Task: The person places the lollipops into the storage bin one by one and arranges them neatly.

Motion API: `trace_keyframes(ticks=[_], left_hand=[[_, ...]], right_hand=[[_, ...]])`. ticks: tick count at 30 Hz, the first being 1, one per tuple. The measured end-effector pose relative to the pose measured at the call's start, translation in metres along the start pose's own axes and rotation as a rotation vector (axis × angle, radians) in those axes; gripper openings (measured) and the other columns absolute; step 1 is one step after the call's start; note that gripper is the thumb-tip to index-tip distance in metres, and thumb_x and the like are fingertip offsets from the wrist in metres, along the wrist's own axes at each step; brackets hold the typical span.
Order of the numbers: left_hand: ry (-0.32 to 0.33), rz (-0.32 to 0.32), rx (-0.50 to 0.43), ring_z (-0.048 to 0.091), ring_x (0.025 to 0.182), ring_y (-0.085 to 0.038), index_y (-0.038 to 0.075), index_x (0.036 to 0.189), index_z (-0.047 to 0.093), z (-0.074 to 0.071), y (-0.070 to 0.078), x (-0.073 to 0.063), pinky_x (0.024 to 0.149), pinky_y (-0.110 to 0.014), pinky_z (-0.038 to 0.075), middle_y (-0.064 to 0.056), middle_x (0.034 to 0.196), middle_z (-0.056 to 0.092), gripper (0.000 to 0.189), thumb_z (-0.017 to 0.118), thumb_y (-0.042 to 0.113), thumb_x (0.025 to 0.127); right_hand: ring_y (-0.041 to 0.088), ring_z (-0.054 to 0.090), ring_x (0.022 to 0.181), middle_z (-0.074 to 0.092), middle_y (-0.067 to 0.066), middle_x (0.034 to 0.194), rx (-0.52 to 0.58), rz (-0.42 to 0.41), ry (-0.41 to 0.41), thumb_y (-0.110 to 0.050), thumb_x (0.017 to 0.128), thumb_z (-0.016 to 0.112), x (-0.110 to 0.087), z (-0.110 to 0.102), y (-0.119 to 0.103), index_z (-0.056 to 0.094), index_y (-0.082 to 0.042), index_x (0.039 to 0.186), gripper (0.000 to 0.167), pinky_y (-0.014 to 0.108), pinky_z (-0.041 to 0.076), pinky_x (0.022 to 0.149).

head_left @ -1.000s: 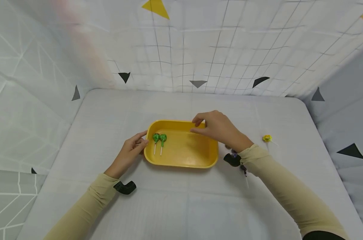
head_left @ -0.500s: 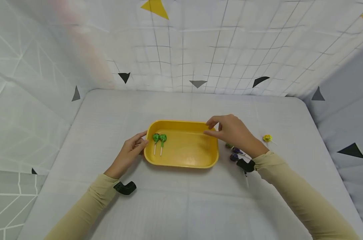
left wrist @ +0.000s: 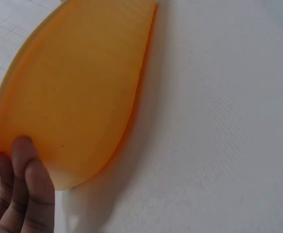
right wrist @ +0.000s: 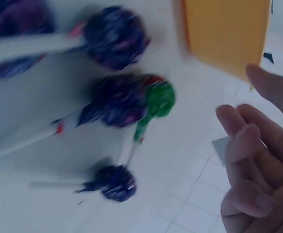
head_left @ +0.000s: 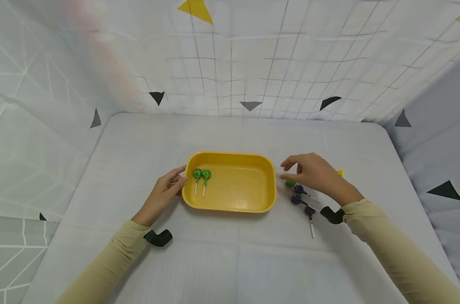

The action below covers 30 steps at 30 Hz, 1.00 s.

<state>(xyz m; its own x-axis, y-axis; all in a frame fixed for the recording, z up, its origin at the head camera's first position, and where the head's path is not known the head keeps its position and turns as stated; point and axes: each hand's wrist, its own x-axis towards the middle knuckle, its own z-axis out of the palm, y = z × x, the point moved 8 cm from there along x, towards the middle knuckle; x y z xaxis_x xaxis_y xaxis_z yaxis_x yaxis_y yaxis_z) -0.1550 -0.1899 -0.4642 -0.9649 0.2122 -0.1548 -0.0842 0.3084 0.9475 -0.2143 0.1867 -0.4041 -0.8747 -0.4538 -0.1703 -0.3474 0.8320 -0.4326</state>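
A yellow tray (head_left: 237, 185) stands mid-table, with two green lollipops (head_left: 206, 174) side by side in its left end. My left hand (head_left: 163, 190) holds the tray's left end; the left wrist view shows fingertips (left wrist: 22, 145) against the outer wall. Right of the tray, my right hand (head_left: 309, 171) hovers with half-bent fingers, thumb and fingertips apart, nothing between them. Below it lie a green lollipop (head_left: 290, 183) and several dark purple lollipops (head_left: 296, 199). In the right wrist view, the purple lollipops (right wrist: 119, 99) partly cover the green lollipop (right wrist: 160, 98).
A yellow lollipop (head_left: 340, 173) lies farther right, mostly hidden behind my right hand. White cloth covers the table (head_left: 199, 261). Fabric walls (head_left: 252, 63) with gridlines and triangles rise behind and at both sides.
My right hand has moved right, from over the tray to above the loose lollipops, uncovering the purple and green ones. It now partly hides the yellow lollipop. My left hand stays at the tray.
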Motion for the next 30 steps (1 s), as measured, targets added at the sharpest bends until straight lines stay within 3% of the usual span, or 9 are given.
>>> trace_keyframes(ticks=[5,9,19,24,30], left_hand=[[0.003,-0.003,0.005,0.062,0.080,-0.011,0.008,0.158,0.040,0.000,0.000,0.000,0.079,-0.024,0.059,-0.020,0.102,0.061,0.053,0.053,0.028,0.110],[0.004,-0.005,0.007,0.062,0.080,-0.012,0.009,0.158,0.041,0.000,0.000,0.000,0.079,-0.023,0.058,-0.021,0.102,0.060,0.053,0.053,0.028,0.110],[0.010,-0.006,0.012,0.061,0.079,-0.012,0.010,0.158,0.041,0.000,-0.002,0.000,0.079,-0.023,0.058,-0.018,0.099,0.059,0.053,0.053,0.030,0.110],[0.012,-0.008,0.009,0.061,0.079,-0.011,0.009,0.158,0.041,0.000,-0.002,0.000,0.079,-0.024,0.058,-0.015,0.098,0.059,0.055,0.054,0.032,0.109],[0.013,-0.010,0.004,0.062,0.079,-0.011,0.009,0.158,0.041,0.000,-0.002,0.000,0.078,-0.024,0.059,-0.016,0.099,0.060,0.055,0.054,0.033,0.109]], right_hand=[[0.014,0.059,0.074,0.076,0.005,0.116,-0.003,0.049,-0.121,-0.032,0.089,0.083,-0.006,0.009,0.015,0.075,-0.011,0.123,0.040,0.031,0.053,0.067],[0.015,0.058,0.081,0.076,0.006,0.118,-0.048,0.059,-0.156,-0.029,0.089,0.082,-0.007,0.014,0.020,0.076,-0.011,0.122,0.038,0.032,0.052,0.072],[0.017,0.069,0.088,0.078,0.006,0.111,-0.085,0.053,-0.106,-0.031,0.092,0.080,0.004,0.016,0.031,0.075,-0.009,0.123,0.038,0.042,0.060,0.080],[0.026,0.071,0.098,0.079,0.005,0.109,-0.103,0.055,-0.067,-0.034,0.095,0.076,0.013,0.017,0.036,0.074,-0.010,0.122,0.037,0.050,0.060,0.088],[0.030,0.071,0.101,0.078,0.007,0.108,-0.117,0.069,-0.016,-0.037,0.100,0.069,0.026,0.017,0.041,0.074,-0.010,0.121,0.034,0.052,0.058,0.089]])
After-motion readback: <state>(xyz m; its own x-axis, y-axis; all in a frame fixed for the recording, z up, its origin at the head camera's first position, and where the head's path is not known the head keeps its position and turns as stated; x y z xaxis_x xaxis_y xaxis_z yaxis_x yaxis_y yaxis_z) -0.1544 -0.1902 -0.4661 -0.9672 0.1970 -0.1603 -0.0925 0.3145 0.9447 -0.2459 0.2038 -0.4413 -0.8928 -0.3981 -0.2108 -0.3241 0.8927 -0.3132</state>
